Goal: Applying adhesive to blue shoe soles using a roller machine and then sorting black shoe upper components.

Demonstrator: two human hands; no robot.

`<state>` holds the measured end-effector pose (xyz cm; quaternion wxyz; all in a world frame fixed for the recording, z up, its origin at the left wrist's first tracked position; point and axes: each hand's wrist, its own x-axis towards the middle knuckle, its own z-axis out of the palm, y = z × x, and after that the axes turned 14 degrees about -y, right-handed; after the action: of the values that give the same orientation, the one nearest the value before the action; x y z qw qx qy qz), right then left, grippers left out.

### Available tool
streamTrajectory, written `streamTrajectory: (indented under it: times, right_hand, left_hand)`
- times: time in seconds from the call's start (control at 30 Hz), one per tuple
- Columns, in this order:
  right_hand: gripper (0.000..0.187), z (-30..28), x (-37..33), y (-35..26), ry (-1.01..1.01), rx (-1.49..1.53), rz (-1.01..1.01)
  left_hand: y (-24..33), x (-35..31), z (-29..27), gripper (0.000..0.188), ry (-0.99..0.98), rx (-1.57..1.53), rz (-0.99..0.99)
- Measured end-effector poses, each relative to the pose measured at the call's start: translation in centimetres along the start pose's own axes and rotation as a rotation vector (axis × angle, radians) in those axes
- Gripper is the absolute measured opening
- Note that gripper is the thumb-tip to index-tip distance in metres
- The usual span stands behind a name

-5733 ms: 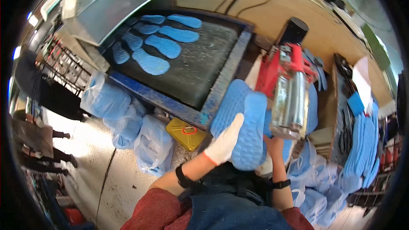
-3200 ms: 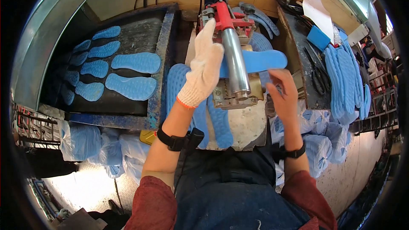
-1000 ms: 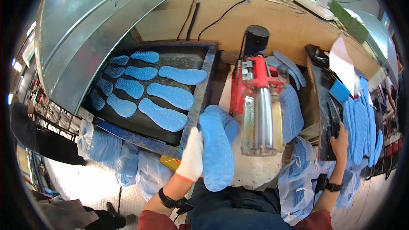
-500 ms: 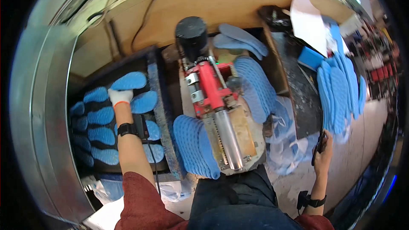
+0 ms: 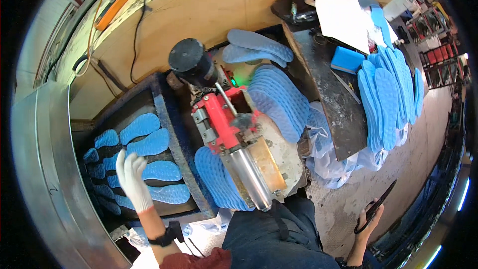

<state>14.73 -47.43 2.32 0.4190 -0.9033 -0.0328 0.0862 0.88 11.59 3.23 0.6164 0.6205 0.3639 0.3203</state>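
Observation:
My left hand (image 5: 132, 182), in a white glove, hovers over the near part of a dark tray (image 5: 174, 142) at the left. Its fingers are stretched out and nothing is in them. Blue textured insoles (image 5: 151, 143) lie in rows in that tray, and my hand covers part of some. Out to the right, my bare right hand (image 5: 367, 223) is closed around the handles of black scissors (image 5: 384, 198), whose blades point away and to the right over the floor.
Between my arms stands a red machine (image 5: 219, 122) with a shiny metal cylinder (image 5: 251, 177). Stacked insoles (image 5: 219, 179) flank it, with more (image 5: 279, 99) on its right. A dark board (image 5: 343, 114) and a large insole pile (image 5: 386, 102) are farther right. Metal sheeting (image 5: 45, 169) borders the left.
My left hand has pulled back toward me from the tray's far insoles and its fingers have spread. My right hand has swung nearer with the scissors, away from the insole pile. The view has shifted.

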Motion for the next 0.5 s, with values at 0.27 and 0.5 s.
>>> streamTrajectory:
  times: [0.27, 0.5]
  right_hand:
    - [0.051, -6.8, -5.1, 9.9, 0.084, -0.133, 0.093]
    - [0.047, -20.1, -12.0, 23.0, 0.016, 0.114, 0.299]
  left_hand:
    - [9.9, -8.1, 12.9, 0.065, -0.51, -0.138, 0.141]
    - [8.9, -29.4, 42.2, 0.09, -0.86, 0.127, -0.303]
